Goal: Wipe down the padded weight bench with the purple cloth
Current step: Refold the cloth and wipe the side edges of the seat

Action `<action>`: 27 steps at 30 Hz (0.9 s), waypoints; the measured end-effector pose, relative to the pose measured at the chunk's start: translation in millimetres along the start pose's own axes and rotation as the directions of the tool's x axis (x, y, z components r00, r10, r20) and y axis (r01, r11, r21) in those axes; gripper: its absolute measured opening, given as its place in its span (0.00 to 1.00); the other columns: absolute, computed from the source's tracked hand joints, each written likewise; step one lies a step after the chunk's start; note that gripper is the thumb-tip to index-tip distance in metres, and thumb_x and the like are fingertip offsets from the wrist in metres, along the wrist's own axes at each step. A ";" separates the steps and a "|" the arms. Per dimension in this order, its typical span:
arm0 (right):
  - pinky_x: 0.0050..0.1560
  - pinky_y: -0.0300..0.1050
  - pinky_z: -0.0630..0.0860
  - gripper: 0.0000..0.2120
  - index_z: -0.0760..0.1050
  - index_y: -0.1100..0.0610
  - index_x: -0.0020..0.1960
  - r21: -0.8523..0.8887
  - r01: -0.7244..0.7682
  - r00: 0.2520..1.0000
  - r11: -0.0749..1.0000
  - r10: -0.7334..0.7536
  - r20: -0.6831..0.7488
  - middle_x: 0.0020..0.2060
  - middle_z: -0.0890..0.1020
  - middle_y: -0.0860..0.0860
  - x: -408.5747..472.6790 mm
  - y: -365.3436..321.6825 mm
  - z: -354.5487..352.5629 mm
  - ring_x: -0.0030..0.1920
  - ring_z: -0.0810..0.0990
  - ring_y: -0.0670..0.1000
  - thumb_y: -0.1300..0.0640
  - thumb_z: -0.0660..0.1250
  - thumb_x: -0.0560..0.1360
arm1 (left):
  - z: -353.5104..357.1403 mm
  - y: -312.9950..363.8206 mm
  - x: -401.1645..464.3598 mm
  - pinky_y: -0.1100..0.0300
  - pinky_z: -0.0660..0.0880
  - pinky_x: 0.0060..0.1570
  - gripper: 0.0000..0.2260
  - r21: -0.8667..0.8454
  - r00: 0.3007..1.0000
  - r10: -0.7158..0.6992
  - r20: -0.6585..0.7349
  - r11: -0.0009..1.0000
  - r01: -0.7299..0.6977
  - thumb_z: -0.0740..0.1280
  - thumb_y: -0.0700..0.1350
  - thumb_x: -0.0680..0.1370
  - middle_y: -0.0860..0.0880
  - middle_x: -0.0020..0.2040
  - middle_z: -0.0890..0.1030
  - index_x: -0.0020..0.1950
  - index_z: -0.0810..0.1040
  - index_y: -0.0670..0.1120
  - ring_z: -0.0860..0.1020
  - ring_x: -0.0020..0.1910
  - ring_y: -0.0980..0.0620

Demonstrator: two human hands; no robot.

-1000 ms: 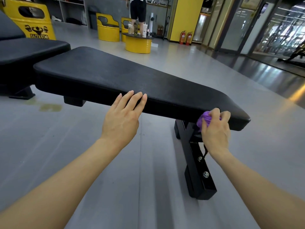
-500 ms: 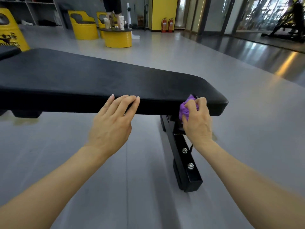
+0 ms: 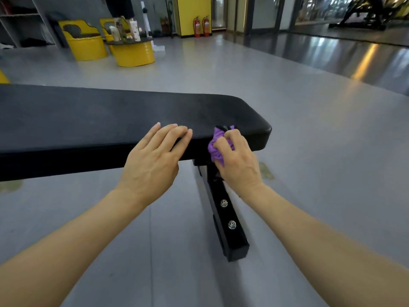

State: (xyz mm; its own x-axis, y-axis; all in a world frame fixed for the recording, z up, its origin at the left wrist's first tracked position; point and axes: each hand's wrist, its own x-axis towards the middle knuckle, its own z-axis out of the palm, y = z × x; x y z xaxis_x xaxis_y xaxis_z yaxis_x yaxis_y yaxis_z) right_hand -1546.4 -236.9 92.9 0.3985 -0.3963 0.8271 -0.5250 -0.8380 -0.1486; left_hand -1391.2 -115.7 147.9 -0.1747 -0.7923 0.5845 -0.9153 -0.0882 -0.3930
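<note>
Head view. The bench (image 3: 110,116), a black padded slab, runs left to right across the frame just ahead of both hands; its long axis lies crosswise to the forearms, its rounded right end close by and its left part running out of view. The cloth (image 3: 218,141), purple and bunched, sits on the near edge of the pad close to that right end, spilling down over the side face. The right hand (image 3: 238,160) grips the cloth, fingers curled round it, and presses it to the pad edge; it is the nearer hand to the right end. The left hand (image 3: 155,158) lies just beside it to the left, fingers straight and together, flat over the near edge, holding nothing. Most of the pad extends leftward, so a wipe along the long axis would likely travel that way. Below the right hand stands the black steel leg (image 3: 228,224) with two bolts, on the grey floor (image 3: 309,151). Against the frame one second earlier, the cloth has risen from the underside of the edge to its top corner, and the two hands lie closer together.
</note>
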 end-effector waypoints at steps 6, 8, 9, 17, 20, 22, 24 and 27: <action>0.27 0.49 0.76 0.07 0.73 0.63 0.45 -0.056 -0.253 0.967 0.966 0.252 -0.029 0.44 0.75 0.62 -18.8 65.4 -17.7 0.36 0.76 0.62 0.65 0.69 0.68 | 15.6 27.0 14.8 0.51 0.57 0.72 0.24 -0.002 0.999 0.033 0.023 0.999 -0.033 0.61 0.37 0.72 0.46 0.64 0.74 0.70 0.69 0.41 0.68 0.65 0.48; 0.28 0.49 0.76 0.09 0.74 0.65 0.44 -0.047 -0.272 0.962 0.961 0.273 -0.003 0.45 0.76 0.63 -20.6 70.1 -19.5 0.36 0.76 0.62 0.69 0.72 0.66 | 17.9 34.3 19.0 0.51 0.57 0.72 0.26 -0.005 0.999 0.031 0.032 1.000 -0.030 0.65 0.36 0.71 0.46 0.64 0.74 0.70 0.70 0.40 0.69 0.65 0.48; 0.29 0.49 0.76 0.09 0.74 0.65 0.44 -0.035 -0.278 0.960 0.960 0.279 0.004 0.45 0.76 0.63 -20.9 69.5 -19.3 0.37 0.76 0.63 0.69 0.72 0.66 | 17.8 36.9 21.4 0.51 0.57 0.72 0.26 -0.006 0.999 0.033 0.032 0.999 -0.033 0.65 0.35 0.70 0.46 0.64 0.74 0.70 0.70 0.40 0.68 0.65 0.48; 0.46 0.42 0.67 0.10 0.73 0.60 0.55 0.066 -0.596 0.803 0.800 0.595 0.038 0.54 0.74 0.57 -14.8 110.0 -40.3 0.49 0.74 0.57 0.64 0.64 0.74 | 21.1 58.5 44.4 0.52 0.59 0.71 0.25 -0.016 0.994 0.104 -0.032 0.994 -0.104 0.65 0.35 0.70 0.46 0.62 0.75 0.68 0.72 0.41 0.70 0.64 0.48; 0.50 0.33 0.65 0.13 0.73 0.57 0.59 0.313 -0.661 0.725 0.682 0.688 0.031 0.53 0.76 0.50 18.8 112.1 -38.6 0.51 0.74 0.49 0.63 0.63 0.75 | 26.9 71.4 51.3 0.52 0.58 0.71 0.25 -0.024 0.991 0.127 -0.029 0.992 -0.128 0.67 0.35 0.70 0.46 0.62 0.76 0.67 0.73 0.41 0.74 0.63 0.47; 0.51 0.38 0.72 0.15 0.76 0.54 0.58 0.455 -0.720 0.646 0.524 0.746 0.164 0.49 0.78 0.48 32.5 111.2 -30.7 0.51 0.78 0.50 0.65 0.60 0.74 | 30.5 75.9 52.8 0.51 0.58 0.70 0.24 -0.035 0.991 0.133 -0.021 0.990 -0.134 0.67 0.36 0.70 0.46 0.61 0.77 0.67 0.73 0.42 0.74 0.63 0.46; 0.52 0.45 0.76 0.14 0.79 0.52 0.53 0.540 -0.747 0.595 0.389 0.754 0.279 0.46 0.82 0.52 29.8 111.2 -28.4 0.46 0.79 0.50 0.65 0.60 0.74 | 34.2 75.2 51.7 0.52 0.58 0.70 0.25 -0.045 0.992 0.128 -0.010 0.991 -0.128 0.67 0.35 0.70 0.46 0.62 0.76 0.68 0.72 0.42 0.74 0.62 0.47; 0.45 0.48 0.75 0.15 0.80 0.52 0.49 0.529 -0.778 0.564 0.340 0.748 0.349 0.37 0.81 0.53 13.2 111.3 -33.3 0.39 0.76 0.50 0.68 0.60 0.72 | 38.5 73.4 49.2 0.52 0.58 0.71 0.27 -0.044 0.992 0.124 0.016 0.991 -0.124 0.67 0.35 0.70 0.46 0.64 0.75 0.70 0.70 0.42 0.74 0.63 0.47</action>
State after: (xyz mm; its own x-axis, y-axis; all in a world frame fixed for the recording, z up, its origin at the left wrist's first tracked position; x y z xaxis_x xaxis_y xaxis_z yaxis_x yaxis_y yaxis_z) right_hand -1624.6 -322.9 105.4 0.0945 -0.9815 0.1664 -0.0911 -0.1750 -0.9804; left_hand -1453.0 -184.4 120.4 -0.2815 -0.8067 0.5197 -0.9018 0.0372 -0.4307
